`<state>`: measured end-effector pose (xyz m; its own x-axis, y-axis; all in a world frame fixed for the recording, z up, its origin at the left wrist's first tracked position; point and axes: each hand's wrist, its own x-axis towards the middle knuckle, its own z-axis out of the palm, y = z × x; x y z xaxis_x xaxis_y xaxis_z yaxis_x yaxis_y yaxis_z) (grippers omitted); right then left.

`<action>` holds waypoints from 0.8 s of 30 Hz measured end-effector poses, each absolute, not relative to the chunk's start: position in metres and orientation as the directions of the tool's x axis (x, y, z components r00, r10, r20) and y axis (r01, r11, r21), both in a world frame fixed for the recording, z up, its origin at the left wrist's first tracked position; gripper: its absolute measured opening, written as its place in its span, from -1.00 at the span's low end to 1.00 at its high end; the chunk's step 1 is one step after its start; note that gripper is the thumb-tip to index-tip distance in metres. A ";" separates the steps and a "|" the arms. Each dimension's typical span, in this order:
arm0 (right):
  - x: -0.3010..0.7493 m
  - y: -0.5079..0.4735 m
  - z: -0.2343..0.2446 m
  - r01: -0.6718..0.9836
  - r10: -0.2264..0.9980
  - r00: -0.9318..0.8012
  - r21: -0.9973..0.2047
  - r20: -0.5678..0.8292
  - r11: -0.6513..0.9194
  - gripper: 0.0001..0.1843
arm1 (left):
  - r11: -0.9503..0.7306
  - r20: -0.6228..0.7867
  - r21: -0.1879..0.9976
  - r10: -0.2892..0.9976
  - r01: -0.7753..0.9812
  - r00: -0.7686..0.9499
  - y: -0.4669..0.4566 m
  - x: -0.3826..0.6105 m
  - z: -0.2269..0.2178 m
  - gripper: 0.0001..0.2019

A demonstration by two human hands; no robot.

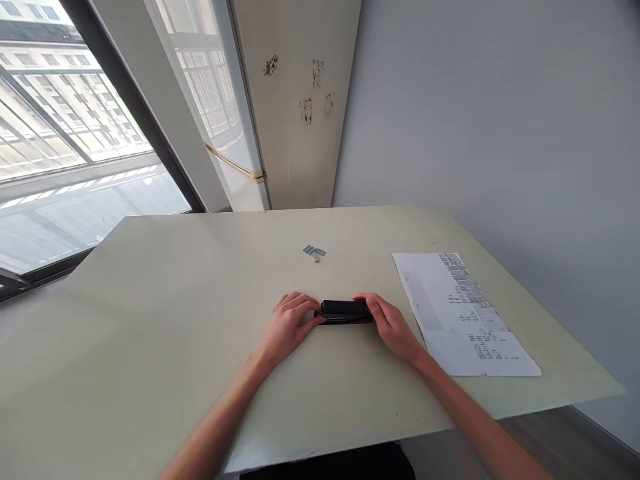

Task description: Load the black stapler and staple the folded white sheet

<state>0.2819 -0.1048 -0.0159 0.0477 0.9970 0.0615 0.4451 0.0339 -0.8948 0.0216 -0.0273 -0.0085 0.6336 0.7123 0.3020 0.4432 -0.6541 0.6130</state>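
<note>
A black stapler (345, 309) lies sideways on the pale table, its top arm close above its base. My left hand (293, 323) pinches its left end between thumb and fingers. Around the right end, my right hand (390, 323) is closed, with the thumb on the near side and the fingers behind. Beyond the stapler, several strips of grey staples (314, 252) lie in a small loose pile, untouched by either hand.
The table (200, 320) has its near edge close to my body. A printed sheet of paper (460, 320) lies to the right, near my right forearm. Behind the table stand a refrigerator (300, 153) and a grey wall (480, 120); a window (75, 133) is at the left.
</note>
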 end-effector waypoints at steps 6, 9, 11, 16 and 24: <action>0.281 -0.103 -0.023 0.383 0.997 0.059 -0.923 0.043 0.017 -0.52 | -0.659 0.324 0.603 0.716 0.448 0.618 -0.028 0.020 -0.012 -0.86; 0.281 -0.102 -0.024 0.419 0.996 0.065 -0.908 0.059 0.026 -0.51 | -0.631 0.308 0.623 0.742 0.463 0.596 -0.026 0.013 -0.012 -0.82; 0.280 -0.103 -0.023 0.434 0.995 0.072 -0.901 0.065 0.027 -0.51 | -0.622 0.303 0.626 0.750 0.470 0.588 -0.025 0.007 -0.011 -0.80; 0.280 -0.106 -0.016 0.471 0.997 0.051 -0.882 0.050 0.020 -0.54 | -0.589 0.266 0.626 0.777 0.511 0.570 -0.027 -0.001 -0.005 -0.78; 0.282 -0.108 -0.009 0.527 0.992 -0.074 -0.840 0.105 0.128 -0.70 | -0.468 0.189 0.676 0.857 0.569 0.480 -0.039 -0.025 0.004 -0.76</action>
